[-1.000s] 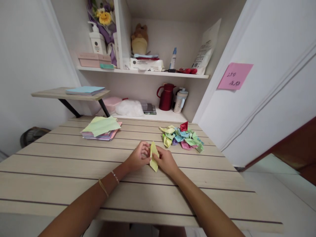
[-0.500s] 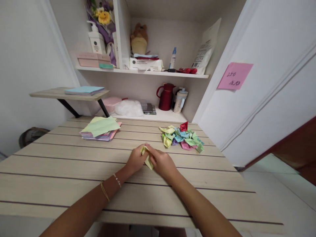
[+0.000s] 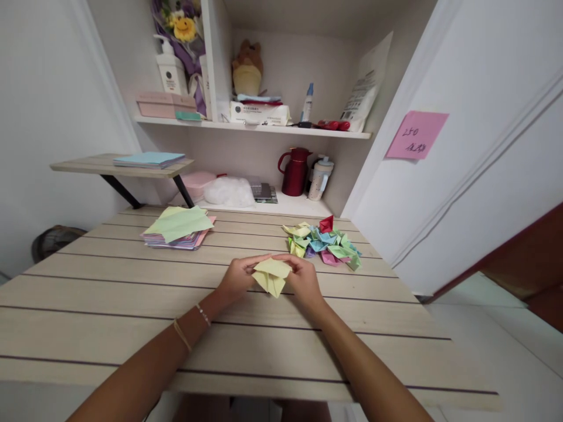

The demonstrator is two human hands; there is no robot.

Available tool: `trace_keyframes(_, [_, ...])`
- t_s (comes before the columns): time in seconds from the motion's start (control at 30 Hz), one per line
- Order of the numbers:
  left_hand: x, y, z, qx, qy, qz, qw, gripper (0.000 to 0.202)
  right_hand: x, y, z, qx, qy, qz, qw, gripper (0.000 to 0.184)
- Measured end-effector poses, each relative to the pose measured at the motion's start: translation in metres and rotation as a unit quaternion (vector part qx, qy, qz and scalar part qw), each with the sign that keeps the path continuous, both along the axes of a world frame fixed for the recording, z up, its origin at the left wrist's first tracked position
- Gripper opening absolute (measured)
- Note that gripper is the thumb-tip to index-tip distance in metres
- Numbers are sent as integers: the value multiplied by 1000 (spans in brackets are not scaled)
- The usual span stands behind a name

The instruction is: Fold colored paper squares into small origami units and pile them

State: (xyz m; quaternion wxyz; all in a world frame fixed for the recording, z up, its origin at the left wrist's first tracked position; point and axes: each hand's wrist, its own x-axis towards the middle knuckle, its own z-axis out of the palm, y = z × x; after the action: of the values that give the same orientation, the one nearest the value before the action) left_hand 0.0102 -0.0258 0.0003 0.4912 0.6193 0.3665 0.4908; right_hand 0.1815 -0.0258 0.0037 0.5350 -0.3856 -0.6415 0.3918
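Note:
A partly folded piece of yellow paper is held between my two hands above the middle of the table, its folds spread and a point facing me. My left hand pinches its left edge, fingers behind the paper. On the opposite edge, my right hand grips it the same way, with the fingertips of both hands meeting near the top. Beyond my right hand lies a pile of small folded paper boats in several colours. A stack of coloured paper sheets sits farther back on the left.
A small raised shelf with blue paper stands at the back left. Behind the table, a cabinet holds a red thermos jug, a light tumbler and a plastic bag. A pink note is stuck on the right wall.
The yellow paper was narrow and mostly covered by my fingers; now it is opened out wide and faces me. My hands have moved apart, the right one shifting right.

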Motion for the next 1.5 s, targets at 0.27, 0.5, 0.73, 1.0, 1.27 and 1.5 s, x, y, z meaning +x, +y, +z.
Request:
trace_keyframes(0.27, [-10, -2, 10, -55, -33, -50, 997, 41, 2, 2, 2, -32, 67, 49, 996, 18])
trace_keyframes(0.5, [-15, 4, 15, -31, -64, -9, 997, 27, 11, 4, 4, -92, 84, 173, 977, 24])
trace_keyframes(0.73, [-15, 1, 16, -81, -63, -34, 994, 37, 14, 6, 7, -89, 92, 96, 987, 19])
trace_keyframes(1.0, [-9, 7, 11, -29, -13, 102, 994, 20, 13, 10, 6, -104, 97, 56, 988, 23])
trace_keyframes(1.27, [-13, 8, 17, -27, -37, 122, 991, 29, 14, 10, 7, -126, 120, 68, 982, 25])
trace_keyframes(1.5, [-8, 3, 16, -42, -24, 58, 997, 51, 11, 14, -1, -110, 161, 31, 980, 24])
